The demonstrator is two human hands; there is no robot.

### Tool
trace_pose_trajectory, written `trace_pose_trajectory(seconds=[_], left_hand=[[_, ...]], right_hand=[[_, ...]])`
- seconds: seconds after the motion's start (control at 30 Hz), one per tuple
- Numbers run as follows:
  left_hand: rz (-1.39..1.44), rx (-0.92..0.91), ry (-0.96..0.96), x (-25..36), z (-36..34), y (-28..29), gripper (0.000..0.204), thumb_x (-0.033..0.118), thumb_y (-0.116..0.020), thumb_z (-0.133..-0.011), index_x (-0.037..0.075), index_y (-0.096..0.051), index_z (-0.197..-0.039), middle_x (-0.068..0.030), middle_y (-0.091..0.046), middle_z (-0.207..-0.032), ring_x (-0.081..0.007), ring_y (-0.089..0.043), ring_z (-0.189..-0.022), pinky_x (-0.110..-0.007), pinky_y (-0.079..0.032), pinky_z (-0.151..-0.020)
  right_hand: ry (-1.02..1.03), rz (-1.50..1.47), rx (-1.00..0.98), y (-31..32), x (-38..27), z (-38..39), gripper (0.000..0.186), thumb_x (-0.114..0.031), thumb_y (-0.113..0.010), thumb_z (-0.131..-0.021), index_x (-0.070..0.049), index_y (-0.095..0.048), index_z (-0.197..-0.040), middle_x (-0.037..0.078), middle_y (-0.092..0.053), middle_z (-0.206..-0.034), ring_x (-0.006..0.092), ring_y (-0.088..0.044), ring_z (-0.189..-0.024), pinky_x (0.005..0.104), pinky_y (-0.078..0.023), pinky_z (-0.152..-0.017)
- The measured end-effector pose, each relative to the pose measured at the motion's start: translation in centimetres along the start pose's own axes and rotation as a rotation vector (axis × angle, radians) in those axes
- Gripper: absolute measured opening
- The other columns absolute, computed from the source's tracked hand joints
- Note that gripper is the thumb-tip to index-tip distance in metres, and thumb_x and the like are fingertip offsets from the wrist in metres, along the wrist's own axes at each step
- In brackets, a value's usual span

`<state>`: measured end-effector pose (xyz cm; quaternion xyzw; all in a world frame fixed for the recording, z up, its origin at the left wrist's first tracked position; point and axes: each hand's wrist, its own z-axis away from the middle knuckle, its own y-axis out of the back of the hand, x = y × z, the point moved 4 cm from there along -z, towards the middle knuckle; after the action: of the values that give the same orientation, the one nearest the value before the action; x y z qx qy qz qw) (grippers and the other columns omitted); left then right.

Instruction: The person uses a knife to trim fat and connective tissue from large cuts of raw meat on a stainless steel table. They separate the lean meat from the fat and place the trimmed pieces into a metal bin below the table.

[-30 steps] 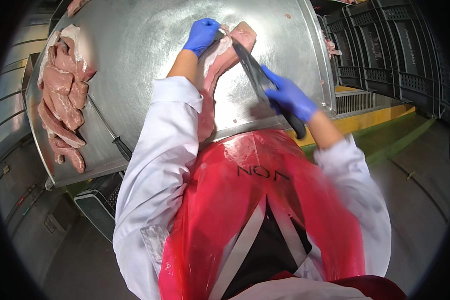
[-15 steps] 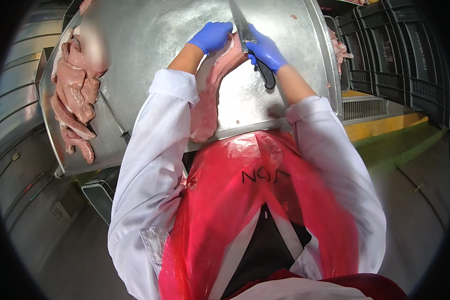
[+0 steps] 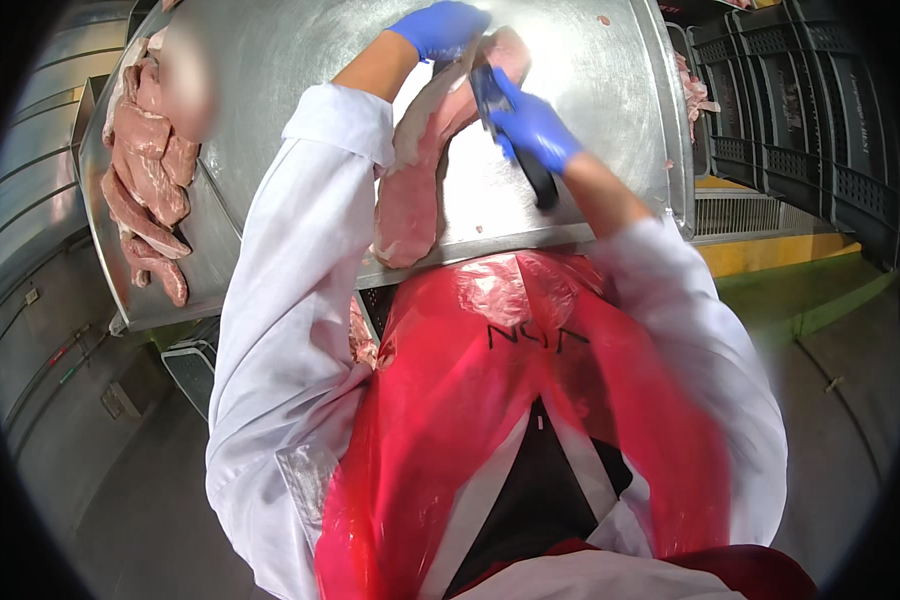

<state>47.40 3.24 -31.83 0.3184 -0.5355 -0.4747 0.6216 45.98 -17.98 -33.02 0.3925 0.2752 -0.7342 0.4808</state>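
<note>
A long pale pink cut of raw meat (image 3: 415, 190) lies lengthwise on the steel table (image 3: 610, 110), its near end hanging over the front edge. My left hand (image 3: 442, 24), in a blue glove, presses on the far end of the meat. My right hand (image 3: 530, 125), also gloved in blue, grips a black-handled knife (image 3: 542, 185). The blade points away from me along the right side of the meat and is mostly hidden by the hand.
A pile of raw meat pieces (image 3: 145, 190) lies on the table's left side. Small scraps (image 3: 692, 90) sit at the right edge. Dark plastic crates (image 3: 800, 110) stand at the right. I wear a red apron (image 3: 510, 400) and white sleeves.
My right hand with the knife has moved from the table's front right toward the far end of the meat, then drawn back slightly along it. My left hand stays on the meat's far end.
</note>
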Motion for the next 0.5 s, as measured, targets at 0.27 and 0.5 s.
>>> trace_pose_trajectory(seconds=[0.27, 0.5], left_hand=[[-0.119, 0.091, -0.126, 0.6, -1.2, 1.2, 0.024, 0.026, -0.068, -0.079, 0.002, -0.072, -0.082, -0.0245, -0.068, -0.083, -0.0445, -0.067, -0.082, -0.05, -0.053, -0.074], [-0.055, 0.217, -0.161, -0.6, 0.4, 1.6, 0.016, 0.019, -0.068, -0.078, 0.003, -0.068, -0.082, -0.0231, -0.067, -0.081, -0.0447, -0.065, -0.08, -0.05, -0.052, -0.071]], right_hand=[[0.059, -0.071, 0.108, -2.0, 0.2, -2.5, 0.071, -0.009, -0.052, -0.099, -0.013, -0.02, -0.163, 0.006, -0.06, -0.082, 0.0121, -0.057, -0.061, 0.0289, -0.052, -0.055], [0.026, -0.072, 0.061, -4.4, 1.5, -1.0, 0.074, -0.012, -0.054, -0.1, -0.016, -0.018, -0.163, 0.006, -0.058, -0.083, 0.0122, -0.056, -0.061, 0.0297, -0.053, -0.055]])
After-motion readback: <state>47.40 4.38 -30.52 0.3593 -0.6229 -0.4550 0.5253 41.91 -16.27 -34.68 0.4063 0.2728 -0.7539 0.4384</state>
